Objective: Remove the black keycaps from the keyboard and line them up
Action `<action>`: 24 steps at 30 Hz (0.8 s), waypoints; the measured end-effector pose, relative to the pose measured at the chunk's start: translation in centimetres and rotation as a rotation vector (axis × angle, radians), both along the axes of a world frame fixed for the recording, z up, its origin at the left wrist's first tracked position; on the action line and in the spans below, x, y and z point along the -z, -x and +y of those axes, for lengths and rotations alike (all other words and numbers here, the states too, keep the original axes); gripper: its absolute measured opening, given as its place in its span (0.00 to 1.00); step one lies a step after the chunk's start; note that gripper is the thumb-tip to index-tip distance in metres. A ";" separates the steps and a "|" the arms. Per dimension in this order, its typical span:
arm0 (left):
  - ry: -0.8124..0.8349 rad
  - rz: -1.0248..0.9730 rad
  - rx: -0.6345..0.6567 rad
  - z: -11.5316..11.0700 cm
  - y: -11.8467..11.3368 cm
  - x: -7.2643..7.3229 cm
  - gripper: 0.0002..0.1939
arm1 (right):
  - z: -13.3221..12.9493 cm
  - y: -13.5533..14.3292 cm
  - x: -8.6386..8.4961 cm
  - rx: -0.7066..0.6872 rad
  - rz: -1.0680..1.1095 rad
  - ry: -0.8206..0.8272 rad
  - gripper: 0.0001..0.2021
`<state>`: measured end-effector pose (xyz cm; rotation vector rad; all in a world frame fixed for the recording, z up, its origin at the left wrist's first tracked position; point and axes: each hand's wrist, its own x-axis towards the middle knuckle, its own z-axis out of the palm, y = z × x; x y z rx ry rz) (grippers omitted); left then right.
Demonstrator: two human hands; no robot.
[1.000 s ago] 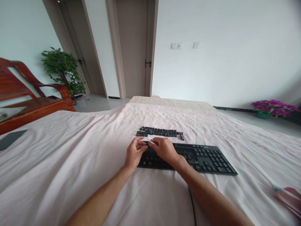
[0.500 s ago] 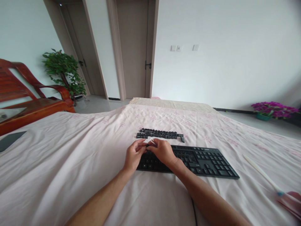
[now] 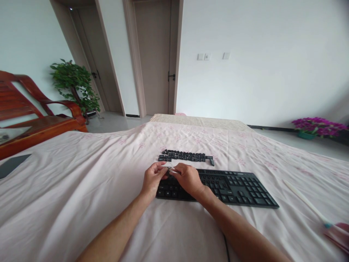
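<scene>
My right hand point(image 3: 188, 178) is closed on a wire keycap puller point(image 3: 171, 170), whose thin shiny wires point left toward my other hand. My left hand point(image 3: 152, 178) pinches a small black keycap at its fingertips, mostly covered by the fingers. Both hands meet above the left part of a black keyboard point(image 3: 240, 193), hiding some of its keys. Behind the keyboard, several loose black keycaps point(image 3: 185, 155) lie in rows on the cloth.
A pale pink flowered cloth point(image 3: 109, 189) covers the table. At the right lies a white stick-like brush point(image 3: 305, 200) beside a pink object point(image 3: 339, 236). A dark flat object point(image 3: 13, 165) rests at the left edge. The keyboard's cable point(image 3: 227, 247) runs toward me.
The puller's wires have turned from pointing up to lying lower and pointing left between the hands. My left hand has shifted slightly left. The loose keycaps stay put.
</scene>
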<state>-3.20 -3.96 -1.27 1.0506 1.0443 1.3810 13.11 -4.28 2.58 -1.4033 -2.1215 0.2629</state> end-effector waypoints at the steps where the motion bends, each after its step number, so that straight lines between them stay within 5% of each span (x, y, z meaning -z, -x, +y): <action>1: -0.002 0.021 -0.007 0.0 0.1 0.0 0.26 | 0.0 0.0 0.0 0.007 0.007 0.012 0.10; 11: -0.071 0.196 -0.041 -0.5 -0.4 -1.0 0.26 | 0.5 0.0 0.1 0.043 0.107 0.147 0.10; 24: -0.091 0.152 0.000 -0.3 -0.5 -0.5 0.27 | 0.9 0.0 0.3 0.089 0.118 0.199 0.07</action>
